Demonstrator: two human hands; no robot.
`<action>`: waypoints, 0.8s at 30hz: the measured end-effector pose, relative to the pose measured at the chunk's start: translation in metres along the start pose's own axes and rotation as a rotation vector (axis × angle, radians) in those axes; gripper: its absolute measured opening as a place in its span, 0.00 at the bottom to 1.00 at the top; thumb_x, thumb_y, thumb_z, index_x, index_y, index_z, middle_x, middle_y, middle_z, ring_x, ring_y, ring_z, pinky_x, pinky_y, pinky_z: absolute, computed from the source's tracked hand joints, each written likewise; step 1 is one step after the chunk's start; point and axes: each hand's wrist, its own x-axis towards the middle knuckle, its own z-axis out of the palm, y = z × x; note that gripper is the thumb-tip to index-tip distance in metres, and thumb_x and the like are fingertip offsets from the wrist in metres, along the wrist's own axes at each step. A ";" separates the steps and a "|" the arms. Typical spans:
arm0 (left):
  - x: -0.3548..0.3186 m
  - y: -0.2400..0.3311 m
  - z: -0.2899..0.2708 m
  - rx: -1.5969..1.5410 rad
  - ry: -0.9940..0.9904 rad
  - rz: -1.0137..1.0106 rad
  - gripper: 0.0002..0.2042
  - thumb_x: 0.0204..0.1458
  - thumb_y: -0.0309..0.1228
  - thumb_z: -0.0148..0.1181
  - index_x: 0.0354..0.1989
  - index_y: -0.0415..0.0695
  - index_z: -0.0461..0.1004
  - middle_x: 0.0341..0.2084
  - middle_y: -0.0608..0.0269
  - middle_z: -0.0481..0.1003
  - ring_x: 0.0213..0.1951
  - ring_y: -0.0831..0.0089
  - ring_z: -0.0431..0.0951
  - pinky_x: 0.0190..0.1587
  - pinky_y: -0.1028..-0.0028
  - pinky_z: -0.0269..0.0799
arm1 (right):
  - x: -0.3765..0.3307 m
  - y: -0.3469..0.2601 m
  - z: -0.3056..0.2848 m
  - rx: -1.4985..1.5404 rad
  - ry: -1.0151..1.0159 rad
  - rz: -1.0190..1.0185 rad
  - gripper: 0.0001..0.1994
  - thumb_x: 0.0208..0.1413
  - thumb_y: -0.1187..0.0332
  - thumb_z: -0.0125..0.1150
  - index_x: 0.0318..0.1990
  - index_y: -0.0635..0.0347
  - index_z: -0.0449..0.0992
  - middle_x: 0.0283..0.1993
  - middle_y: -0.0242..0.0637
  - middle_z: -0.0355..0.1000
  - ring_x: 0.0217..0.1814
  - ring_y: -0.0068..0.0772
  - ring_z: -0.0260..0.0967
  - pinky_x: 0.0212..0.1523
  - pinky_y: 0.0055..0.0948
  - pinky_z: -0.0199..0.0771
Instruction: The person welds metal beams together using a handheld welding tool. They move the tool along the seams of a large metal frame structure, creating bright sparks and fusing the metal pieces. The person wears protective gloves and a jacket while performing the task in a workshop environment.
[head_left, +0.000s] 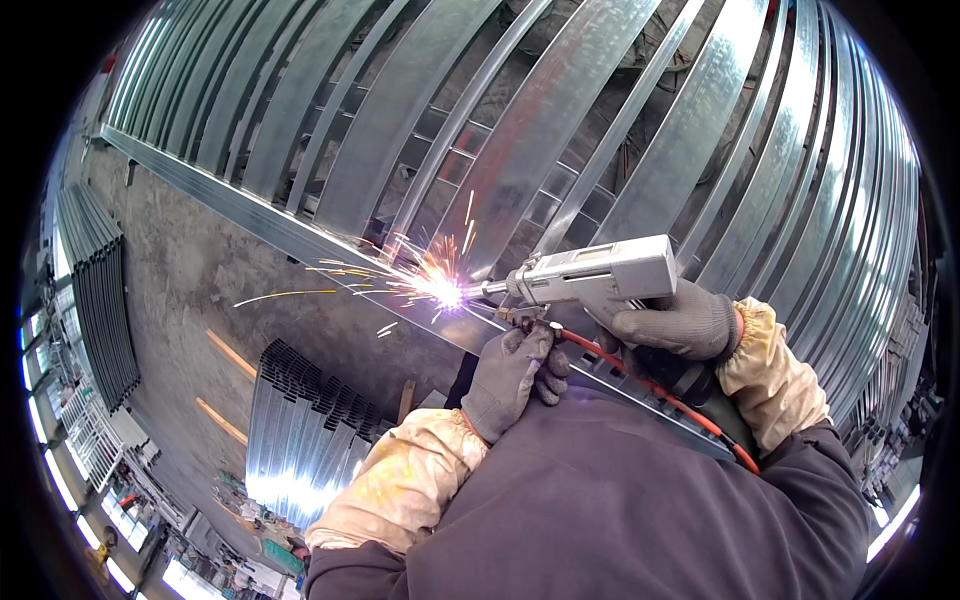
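My right hand [685, 320], in a grey work glove, is closed round the handle of a silver welding gun [600, 270]. The gun's nozzle points left at a glowing weld spot [448, 293] on the metal frame, and orange sparks [400, 272] fly up and to the left. Just below the nozzle, my left hand [508, 380], also gloved, has its fingers closed at the small fitting [528, 320] where a red hose [650, 385] joins the gun. The exact grip is partly hidden. Long galvanized slats [570, 120] meet an edge rail [250, 218] beside the weld.
Stacked metal profiles [300, 440] lie at the lower left, near wooden battens [222, 420]. Another bundle of dark profiles [95, 290] rests at the far left on the concrete floor [170, 290]. The red hose runs past my right forearm [775, 380].
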 end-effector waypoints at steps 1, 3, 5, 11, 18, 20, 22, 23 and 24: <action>0.000 0.000 0.001 0.010 0.001 -0.003 0.14 0.64 0.41 0.53 0.41 0.40 0.71 0.24 0.60 0.75 0.21 0.72 0.76 0.19 0.76 0.72 | -0.001 -0.001 0.000 -0.002 0.001 0.008 0.27 0.57 0.58 0.65 0.58 0.66 0.69 0.41 0.36 0.74 0.36 0.19 0.72 0.35 0.23 0.76; 0.001 -0.001 0.000 0.025 0.001 -0.005 0.15 0.64 0.42 0.53 0.42 0.41 0.70 0.24 0.61 0.75 0.21 0.72 0.76 0.19 0.77 0.72 | 0.000 -0.001 0.001 -0.007 -0.003 0.007 0.27 0.57 0.58 0.65 0.58 0.67 0.69 0.41 0.36 0.75 0.36 0.20 0.72 0.35 0.23 0.75; 0.003 -0.004 -0.004 0.036 0.000 -0.002 0.15 0.65 0.42 0.52 0.42 0.41 0.70 0.24 0.61 0.75 0.20 0.73 0.76 0.19 0.77 0.71 | 0.001 -0.001 0.001 -0.011 -0.013 -0.015 0.26 0.57 0.57 0.65 0.57 0.67 0.70 0.41 0.36 0.75 0.36 0.20 0.72 0.36 0.23 0.75; 0.000 -0.004 0.001 0.033 0.015 0.024 0.13 0.64 0.38 0.52 0.37 0.40 0.71 0.23 0.60 0.75 0.20 0.72 0.76 0.19 0.76 0.74 | -0.003 0.003 -0.001 -0.069 -0.004 -0.001 0.25 0.58 0.57 0.63 0.55 0.67 0.71 0.41 0.35 0.75 0.39 0.21 0.72 0.40 0.25 0.74; 0.003 -0.008 -0.001 0.037 0.000 -0.003 0.14 0.65 0.42 0.51 0.40 0.42 0.71 0.24 0.62 0.75 0.20 0.74 0.75 0.19 0.77 0.71 | -0.004 0.005 -0.001 -0.055 0.000 -0.015 0.24 0.58 0.57 0.63 0.56 0.66 0.72 0.41 0.35 0.75 0.39 0.21 0.72 0.40 0.24 0.75; 0.004 -0.008 -0.002 0.043 -0.009 0.007 0.14 0.65 0.42 0.51 0.40 0.42 0.70 0.24 0.62 0.75 0.20 0.74 0.75 0.19 0.77 0.71 | -0.004 0.001 0.001 -0.055 -0.009 -0.001 0.25 0.58 0.57 0.63 0.56 0.66 0.71 0.41 0.35 0.75 0.39 0.21 0.72 0.39 0.24 0.75; 0.005 -0.011 -0.004 0.033 -0.028 0.016 0.14 0.65 0.42 0.51 0.40 0.41 0.70 0.24 0.62 0.75 0.20 0.73 0.75 0.19 0.77 0.71 | -0.005 0.001 0.001 -0.041 -0.003 -0.014 0.26 0.58 0.57 0.63 0.57 0.67 0.71 0.41 0.36 0.75 0.39 0.21 0.72 0.39 0.24 0.75; 0.005 -0.011 -0.005 0.035 -0.030 0.018 0.14 0.65 0.41 0.51 0.40 0.41 0.70 0.24 0.62 0.75 0.20 0.73 0.75 0.19 0.77 0.71 | -0.005 0.001 0.002 -0.034 0.000 -0.021 0.26 0.58 0.57 0.64 0.57 0.67 0.70 0.41 0.36 0.75 0.39 0.21 0.72 0.39 0.24 0.75; 0.005 -0.012 -0.005 0.038 -0.031 0.020 0.14 0.65 0.41 0.51 0.40 0.41 0.70 0.24 0.62 0.75 0.20 0.73 0.75 0.19 0.77 0.71 | -0.005 0.002 0.002 -0.035 0.006 -0.025 0.26 0.58 0.58 0.64 0.57 0.67 0.70 0.41 0.36 0.75 0.38 0.21 0.72 0.38 0.24 0.75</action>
